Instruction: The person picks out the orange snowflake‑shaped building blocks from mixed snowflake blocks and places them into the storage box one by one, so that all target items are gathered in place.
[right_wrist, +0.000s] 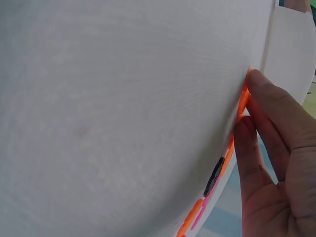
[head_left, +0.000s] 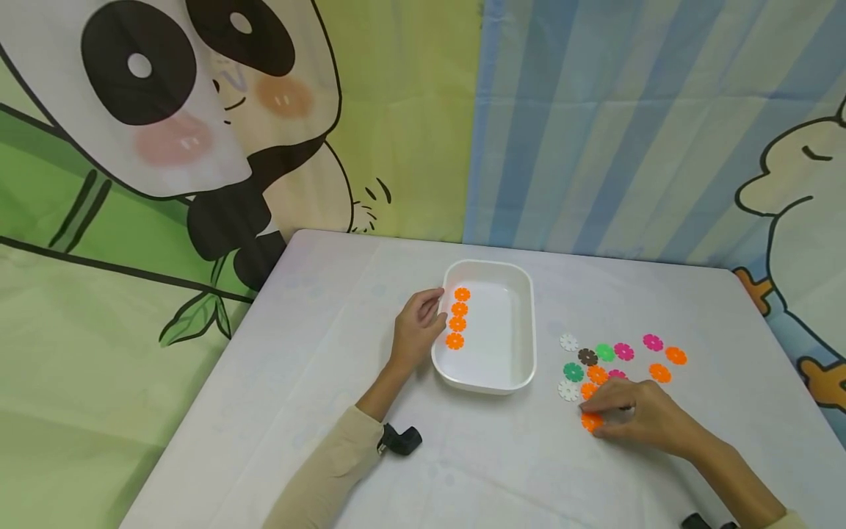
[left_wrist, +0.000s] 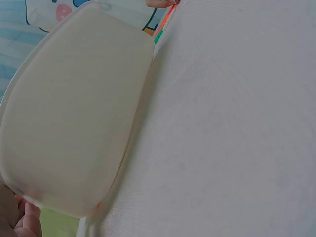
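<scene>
A white tray (head_left: 492,386) stands on the table with several orange flower-shaped discs (head_left: 457,323) in a column along its left side. At its left rim is my left hand (head_left: 416,330), gripping the edge between thumb and fingers; the left wrist view shows the tray's outer wall (left_wrist: 79,113). To the tray's right, my right hand (head_left: 651,419) pinches an orange notched disc (head_left: 591,422) at the near end of a loose group. In the right wrist view, thumb and fingertips meet the disc's orange edge (right_wrist: 243,100) close over the tabletop.
Around the right hand lie white (head_left: 568,391), dark green (head_left: 573,372), light green (head_left: 604,353), brown (head_left: 587,357), pink (head_left: 653,342) and more orange discs (head_left: 675,355). A black wrist-camera mount (head_left: 401,441) sticks out from the left wrist. Behind the table hangs a cartoon-printed curtain (head_left: 410,117).
</scene>
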